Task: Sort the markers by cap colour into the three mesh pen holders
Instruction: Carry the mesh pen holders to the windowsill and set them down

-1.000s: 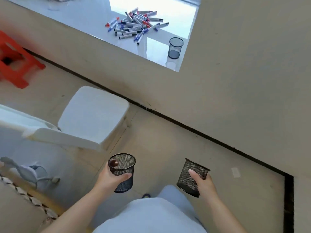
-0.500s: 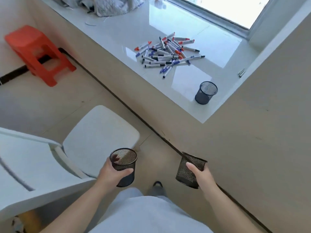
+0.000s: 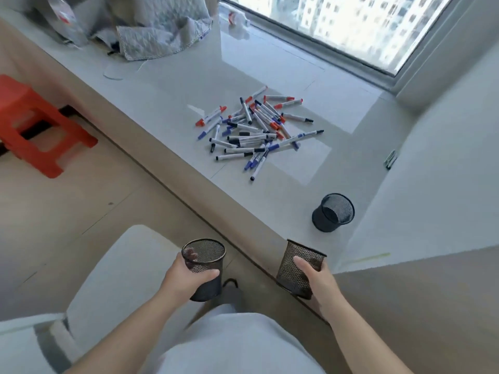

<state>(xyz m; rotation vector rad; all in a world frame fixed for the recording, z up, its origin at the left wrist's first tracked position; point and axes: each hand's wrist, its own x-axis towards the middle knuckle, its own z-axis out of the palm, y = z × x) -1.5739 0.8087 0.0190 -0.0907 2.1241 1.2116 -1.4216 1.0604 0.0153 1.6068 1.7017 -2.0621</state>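
Left grip: my left hand [image 3: 186, 276] curls around a round mesh cup [image 3: 204, 268], thumb across its near side, fingers showing through the mesh on the far side.
Right grip: my right hand [image 3: 320, 282] holds a second mesh cup [image 3: 293, 268], thumb laid on its near wall, the other fingers wrapped behind it; this cup tilts a little to the right.
Both cups: held in the air in front of my body, apart from each other, open ends up, nothing in them that I can see.
Third cup: a dark mesh cup [image 3: 333, 212] stands on the pale window ledge [image 3: 172, 85], near its front right corner, tilted-looking in the wide lens.
Markers: a loose pile of markers [image 3: 256, 130] lies on the ledge beyond the third cup, well apart from it; red, blue and black caps are mixed and crossing each other.
Around me: a white chair [image 3: 113, 276] sits at my lower left, an orange stool [image 3: 35, 128] stands on the floor to the left, and crumpled grey cloth [image 3: 162, 31] lies at the far end of the ledge by the window [image 3: 351, 25].
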